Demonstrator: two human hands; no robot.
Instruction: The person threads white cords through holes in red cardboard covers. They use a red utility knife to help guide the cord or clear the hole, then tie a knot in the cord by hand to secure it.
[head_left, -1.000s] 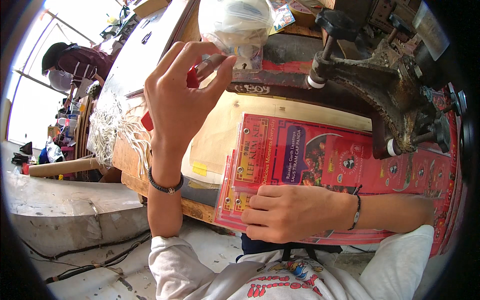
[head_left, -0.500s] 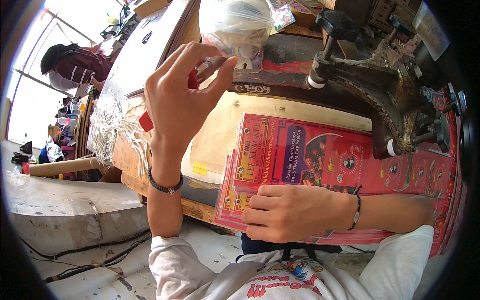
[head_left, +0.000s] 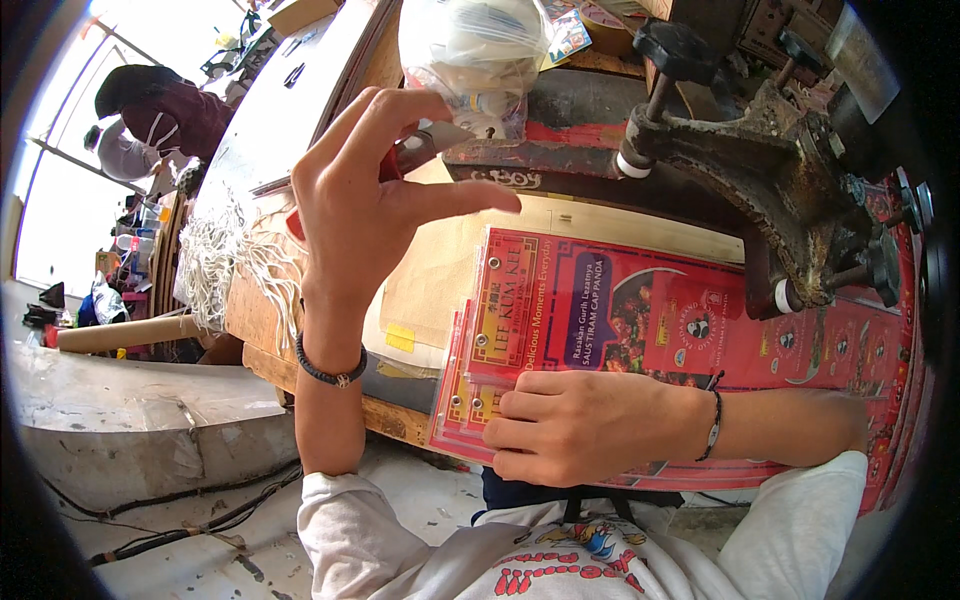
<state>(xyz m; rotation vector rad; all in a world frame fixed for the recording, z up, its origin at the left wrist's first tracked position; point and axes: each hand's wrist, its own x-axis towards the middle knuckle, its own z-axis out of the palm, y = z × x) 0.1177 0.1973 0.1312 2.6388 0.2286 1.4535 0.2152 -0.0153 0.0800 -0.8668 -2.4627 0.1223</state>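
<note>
My left hand (head_left: 365, 190) is raised over the table, thumb and index finger apart. A red-handled tool with a metal blade (head_left: 416, 150) shows between its fingers and behind the wrist, held across the palm. Its exact kind is mostly hidden. My right hand (head_left: 575, 425) rests on a stack of red printed plastic sheets (head_left: 590, 300) with metal eyelets along their left edges. Its fingers are curled together, and the tips and anything inside them are hidden. A heavy cast-metal press (head_left: 740, 170) with black knobs stands over the far part of the sheets.
White strings (head_left: 225, 245) hang in a bundle at the table's left edge. A clear plastic bag (head_left: 475, 50) sits at the back beside the press. Pale cardboard (head_left: 430, 260) lies beneath the sheets. Another person (head_left: 165, 120) leans at the far left. Cables (head_left: 200, 530) run along the floor.
My left thumb has swung away from the index finger, widening the gap, and the tool has shifted slightly. My right hand stays put. The other person has leaned lower and to the right.
</note>
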